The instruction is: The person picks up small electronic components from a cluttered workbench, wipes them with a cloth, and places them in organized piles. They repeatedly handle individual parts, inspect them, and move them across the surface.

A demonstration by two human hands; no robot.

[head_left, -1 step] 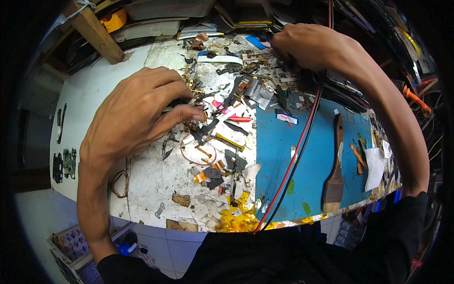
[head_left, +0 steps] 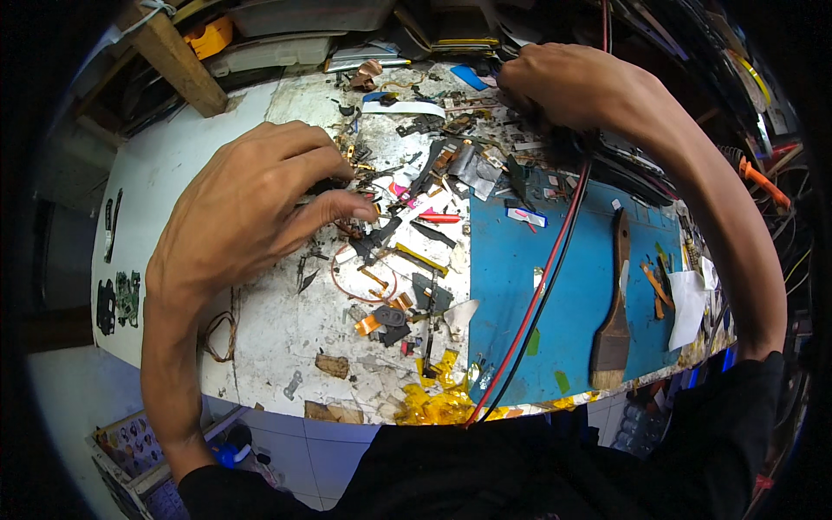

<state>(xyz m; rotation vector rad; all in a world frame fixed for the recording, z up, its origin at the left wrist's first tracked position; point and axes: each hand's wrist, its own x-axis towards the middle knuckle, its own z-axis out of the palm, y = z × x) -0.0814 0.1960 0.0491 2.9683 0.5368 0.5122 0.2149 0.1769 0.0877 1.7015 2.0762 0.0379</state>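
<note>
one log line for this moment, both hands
left hand: fingertips in small parts pile | right hand: at bench back by red and black wires | brush: lying on blue mat

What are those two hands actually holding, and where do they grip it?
It cannot be told. The left hand has its fingertips down among small dark scraps; the right hand is curled over clutter by the red and black cables, hiding any grip.

Honestly nothing has changed between the two shots — same instant, just a bigger copy. The left hand sits in the same spot over the pile of small parts on the table, fingers curled the same way. The right hand is parked at the far edge exactly as before. The red and black cables and the brush on the blue mat haven't shifted either — zero movement anywhere.
</note>
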